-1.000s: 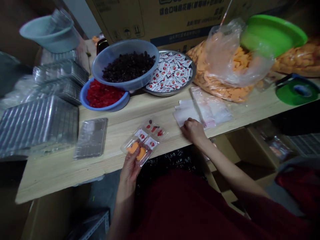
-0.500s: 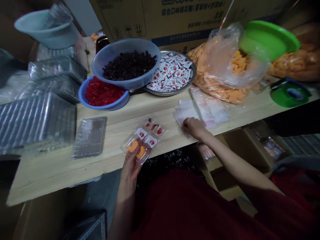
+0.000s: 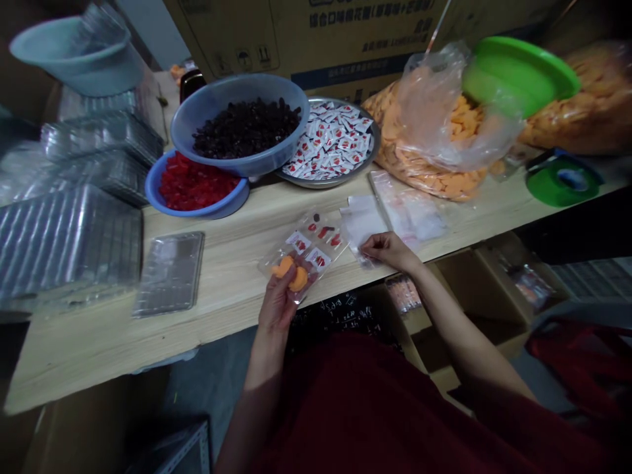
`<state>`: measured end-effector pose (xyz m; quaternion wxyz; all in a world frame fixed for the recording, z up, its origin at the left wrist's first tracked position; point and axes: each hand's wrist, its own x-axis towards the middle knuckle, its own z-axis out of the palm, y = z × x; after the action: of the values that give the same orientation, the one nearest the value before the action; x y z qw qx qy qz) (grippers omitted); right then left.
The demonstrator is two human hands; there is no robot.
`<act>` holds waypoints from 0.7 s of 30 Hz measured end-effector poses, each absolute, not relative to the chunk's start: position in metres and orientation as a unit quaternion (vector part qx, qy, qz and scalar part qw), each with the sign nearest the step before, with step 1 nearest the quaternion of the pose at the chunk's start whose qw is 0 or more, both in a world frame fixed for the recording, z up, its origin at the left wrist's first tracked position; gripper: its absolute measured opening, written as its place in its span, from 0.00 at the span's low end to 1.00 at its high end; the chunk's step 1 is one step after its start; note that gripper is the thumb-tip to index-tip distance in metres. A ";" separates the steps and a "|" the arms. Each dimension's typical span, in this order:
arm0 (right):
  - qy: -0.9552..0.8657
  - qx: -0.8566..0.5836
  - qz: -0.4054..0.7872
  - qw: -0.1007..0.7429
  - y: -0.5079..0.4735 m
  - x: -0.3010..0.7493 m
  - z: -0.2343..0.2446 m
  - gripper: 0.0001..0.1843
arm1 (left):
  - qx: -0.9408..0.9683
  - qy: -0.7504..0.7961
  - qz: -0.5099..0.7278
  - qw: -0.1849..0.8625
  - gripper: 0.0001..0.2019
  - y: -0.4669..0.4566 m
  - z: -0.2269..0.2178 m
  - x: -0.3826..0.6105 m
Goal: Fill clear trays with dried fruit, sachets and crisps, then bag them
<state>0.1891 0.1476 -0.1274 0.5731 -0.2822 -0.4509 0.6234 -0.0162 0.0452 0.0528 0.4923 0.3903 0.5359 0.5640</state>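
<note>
My left hand (image 3: 277, 301) is closed on a clear plastic tray (image 3: 307, 249), thumb on top, above the table's front edge. Inside the tray are orange pieces (image 3: 297, 279) at the near end, two white printed sachets in the middle, and red and dark pieces at the far end. My right hand (image 3: 391, 253) pinches the near edge of a clear plastic bag (image 3: 363, 220), one of several lying flat on the table. The tray's far right corner comes up close to these bags.
Behind stand a bowl of dark pieces (image 3: 247, 128), a blue bowl of red pieces (image 3: 197, 209) and a metal dish of sachets (image 3: 332, 183). A bag of orange pieces (image 3: 429, 174) and green tape (image 3: 563, 184) lie right. Stacked trays (image 3: 74, 243) and a flat tray (image 3: 168, 273) are left.
My left hand has carried the filled tray right and a little away from me, nearer the bags. My right hand stays at the bags, its thumb and finger now pinching the edge.
</note>
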 end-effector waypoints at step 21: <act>-0.437 -0.432 0.351 0.706 0.113 0.155 -0.116 0.05 | 0.461 0.622 0.492 0.398 0.25 0.018 0.002 0.018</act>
<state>0.1550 0.1128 -0.1158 0.7064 -0.4319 -0.4374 0.3510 0.0177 0.0184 0.0021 0.3978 0.4606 0.6224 0.4922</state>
